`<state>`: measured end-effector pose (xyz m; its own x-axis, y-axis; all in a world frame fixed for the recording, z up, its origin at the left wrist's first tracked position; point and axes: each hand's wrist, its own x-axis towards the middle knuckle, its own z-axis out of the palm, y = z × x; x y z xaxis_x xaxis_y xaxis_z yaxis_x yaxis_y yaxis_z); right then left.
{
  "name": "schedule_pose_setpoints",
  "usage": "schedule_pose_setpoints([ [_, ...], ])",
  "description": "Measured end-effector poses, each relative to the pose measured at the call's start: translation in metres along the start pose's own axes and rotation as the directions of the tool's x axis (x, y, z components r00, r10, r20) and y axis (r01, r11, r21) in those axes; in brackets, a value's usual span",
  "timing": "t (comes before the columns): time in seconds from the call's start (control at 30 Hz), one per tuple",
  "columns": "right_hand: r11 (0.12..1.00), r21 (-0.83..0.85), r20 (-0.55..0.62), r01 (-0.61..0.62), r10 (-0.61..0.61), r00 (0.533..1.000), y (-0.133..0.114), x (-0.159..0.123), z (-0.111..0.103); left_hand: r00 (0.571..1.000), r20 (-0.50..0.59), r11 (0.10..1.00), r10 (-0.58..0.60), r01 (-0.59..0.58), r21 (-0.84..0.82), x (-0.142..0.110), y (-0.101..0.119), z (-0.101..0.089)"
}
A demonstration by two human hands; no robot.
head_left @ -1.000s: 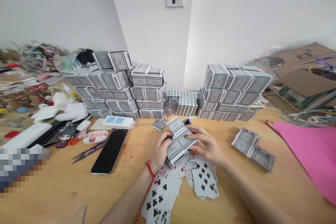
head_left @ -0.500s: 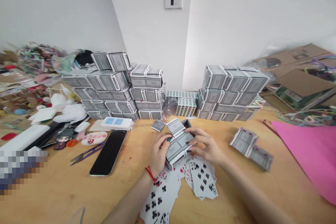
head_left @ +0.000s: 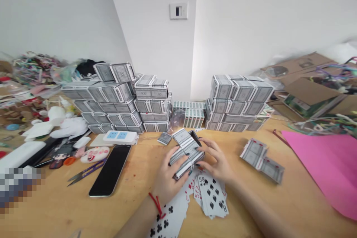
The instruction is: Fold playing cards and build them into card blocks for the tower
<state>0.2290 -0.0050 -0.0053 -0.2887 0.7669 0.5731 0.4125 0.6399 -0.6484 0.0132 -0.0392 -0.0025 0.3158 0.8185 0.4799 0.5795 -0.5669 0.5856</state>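
Short of the desk's [head_left: 80, 212] far edge, the card box [head_left: 183, 139] lay between the left hand [head_left: 169, 174], clamped over its near-left portion, and the right hand [head_left: 218, 160], clamped on its right side (neither was nearer); its long axis, partly covered, could not be determined.

grey-and-white patterned card box [head_left: 190, 148], pink sheet [head_left: 315, 173], red bracelet [head_left: 157, 205]
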Motion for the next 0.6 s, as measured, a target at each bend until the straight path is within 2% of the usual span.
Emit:
schedule_pose_setpoints([
  [0.1,0.990,-0.038,-0.049,-0.135,0.133,0.990,0.006,-0.005,0.006,0.999,-0.025,0.999,0.040,-0.041,-0.014,0.003,-0.008,-0.002],
  [0.23,0.976,-0.018,0.014,-0.216,0.217,0.976,0.006,-0.010,0.015,0.997,-0.064,0.998,0.043,-0.046,-0.034,0.005,-0.016,-0.007],
  [0.3,0.980,-0.032,0.016,-0.196,0.196,0.980,0.002,-0.012,0.019,0.998,-0.069,0.999,0.016,-0.018,-0.035,0.004,-0.018,-0.009],
  [0.47,0.991,-0.107,-0.082,-0.083,0.074,0.994,-0.002,-0.014,0.024,0.997,-0.029,0.996,-0.074,0.072,-0.057,0.003,-0.023,-0.015],
  [0.6,0.993,-0.112,-0.118,-0.020,0.007,0.993,-0.003,-0.012,0.024,0.994,-0.021,0.990,-0.107,0.105,-0.095,0.004,-0.024,-0.015],
])
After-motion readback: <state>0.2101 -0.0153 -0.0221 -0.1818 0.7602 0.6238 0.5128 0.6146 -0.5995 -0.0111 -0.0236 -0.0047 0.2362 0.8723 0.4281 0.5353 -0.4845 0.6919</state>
